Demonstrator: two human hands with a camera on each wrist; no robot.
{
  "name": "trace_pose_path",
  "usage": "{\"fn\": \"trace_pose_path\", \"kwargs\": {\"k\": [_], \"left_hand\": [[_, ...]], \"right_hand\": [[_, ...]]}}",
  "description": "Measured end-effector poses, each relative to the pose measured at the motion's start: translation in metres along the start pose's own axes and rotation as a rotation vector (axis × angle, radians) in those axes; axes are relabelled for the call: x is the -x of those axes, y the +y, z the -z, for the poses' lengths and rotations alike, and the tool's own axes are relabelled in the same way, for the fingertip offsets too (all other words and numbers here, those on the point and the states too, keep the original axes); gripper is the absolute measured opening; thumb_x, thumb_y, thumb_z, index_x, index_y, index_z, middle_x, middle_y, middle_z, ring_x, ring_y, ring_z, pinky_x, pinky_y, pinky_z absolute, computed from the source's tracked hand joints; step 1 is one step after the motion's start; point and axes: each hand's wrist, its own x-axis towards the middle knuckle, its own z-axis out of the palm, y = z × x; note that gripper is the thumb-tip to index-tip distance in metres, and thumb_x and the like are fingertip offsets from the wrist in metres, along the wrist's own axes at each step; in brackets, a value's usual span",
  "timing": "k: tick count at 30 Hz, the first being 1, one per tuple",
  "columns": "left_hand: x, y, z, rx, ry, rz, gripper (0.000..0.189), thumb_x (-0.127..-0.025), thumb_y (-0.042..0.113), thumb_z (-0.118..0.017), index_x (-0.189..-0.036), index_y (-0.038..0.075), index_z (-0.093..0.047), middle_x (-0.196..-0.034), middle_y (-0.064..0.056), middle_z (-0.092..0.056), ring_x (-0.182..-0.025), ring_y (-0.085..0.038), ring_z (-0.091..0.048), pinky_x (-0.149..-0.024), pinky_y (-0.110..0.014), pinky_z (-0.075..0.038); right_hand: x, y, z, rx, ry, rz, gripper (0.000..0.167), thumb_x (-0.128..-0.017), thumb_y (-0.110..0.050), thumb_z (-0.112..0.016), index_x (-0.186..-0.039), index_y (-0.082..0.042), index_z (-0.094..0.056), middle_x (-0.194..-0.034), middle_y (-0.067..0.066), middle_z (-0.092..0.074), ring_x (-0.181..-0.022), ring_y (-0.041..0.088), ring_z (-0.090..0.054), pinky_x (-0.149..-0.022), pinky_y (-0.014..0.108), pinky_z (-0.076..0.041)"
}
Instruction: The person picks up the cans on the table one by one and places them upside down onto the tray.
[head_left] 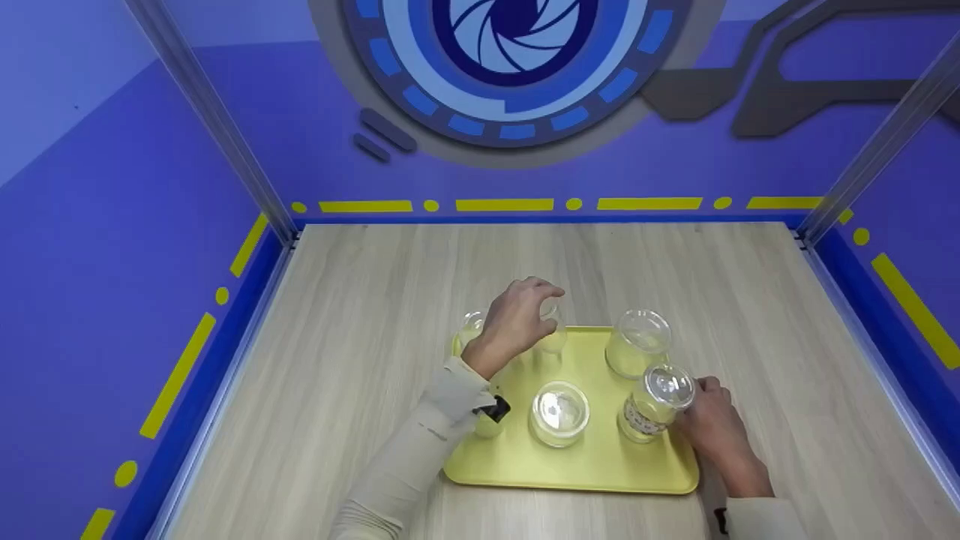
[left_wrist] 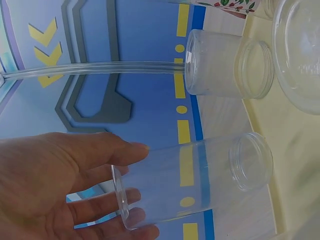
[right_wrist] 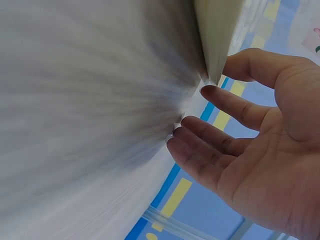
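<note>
My left hand (head_left: 517, 319) reaches over the far side of a yellow tray (head_left: 570, 476). Its thumb and fingers curl round the upper end of a clear jar (left_wrist: 195, 180), which stands neck down, the narrower neck by the tray. At the tray's right edge, my right hand (head_left: 716, 420) has its thumb against the rim and a forefinger at the underside, the tray edge (right_wrist: 217, 45) between them. The other right fingertips (right_wrist: 175, 145) lie at the tabletop. Closest to that hand is a clear jar with a patterned band (head_left: 643, 421).
More clear jars share the tray: a wide one (head_left: 637, 346) at the back right, a low round one (head_left: 560, 416) in the middle, and others (head_left: 472, 322) partly hidden by my left arm. Wood tabletop (head_left: 360, 315) surrounds the tray. Blue panels (head_left: 247, 172) enclose the table.
</note>
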Motion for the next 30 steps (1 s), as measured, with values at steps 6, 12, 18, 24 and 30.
{"fn": "trace_pose_path", "kwargs": {"k": [6,12,18,24,30], "left_hand": [[-0.002,-0.001,-0.001,-0.017,-0.034,-0.001,0.045,-0.089,0.009,-0.079,-0.133,0.015,-0.075,-0.136,-0.003,-0.069,-0.124,-0.028,-0.064,-0.097,-0.039,-0.055],[-0.004,-0.002,-0.001,-0.038,-0.069,-0.003,0.046,-0.089,0.01,-0.08,-0.134,0.015,-0.074,-0.137,-0.003,-0.068,-0.125,-0.027,-0.063,-0.098,-0.039,-0.055],[-0.005,0.0,-0.003,-0.057,-0.11,-0.018,0.045,-0.09,0.009,-0.08,-0.135,0.015,-0.074,-0.137,-0.003,-0.068,-0.125,-0.026,-0.062,-0.096,-0.038,-0.056],[-0.007,0.004,-0.008,-0.112,-0.141,-0.046,0.045,-0.092,0.011,-0.08,-0.136,0.016,-0.074,-0.137,-0.003,-0.068,-0.125,-0.026,-0.062,-0.092,-0.039,-0.057],[-0.008,0.005,-0.014,-0.152,-0.149,-0.078,0.044,-0.091,0.01,-0.081,-0.134,0.016,-0.075,-0.138,-0.003,-0.068,-0.124,-0.028,-0.063,-0.091,-0.039,-0.058]], "right_hand": [[0.0,-0.001,-0.001,0.02,-0.017,0.004,0.043,-0.09,-0.011,-0.076,-0.123,0.014,-0.066,-0.12,0.042,-0.053,-0.109,0.06,-0.054,-0.083,0.071,-0.05],[-0.003,-0.001,0.0,0.031,-0.032,-0.007,0.044,-0.092,-0.012,-0.075,-0.122,0.018,-0.065,-0.123,0.043,-0.051,-0.109,0.06,-0.054,-0.084,0.071,-0.05],[-0.003,-0.001,0.0,0.045,-0.034,0.004,0.04,-0.092,-0.012,-0.075,-0.12,0.015,-0.067,-0.122,0.043,-0.052,-0.109,0.06,-0.055,-0.083,0.071,-0.05],[-0.003,0.0,0.001,0.04,-0.033,0.0,0.041,-0.092,-0.013,-0.075,-0.121,0.015,-0.068,-0.123,0.042,-0.052,-0.111,0.06,-0.054,-0.084,0.072,-0.049],[-0.001,0.0,0.0,0.037,-0.022,0.014,0.04,-0.092,-0.013,-0.076,-0.122,0.013,-0.069,-0.124,0.042,-0.052,-0.112,0.06,-0.054,-0.085,0.071,-0.049]]}}
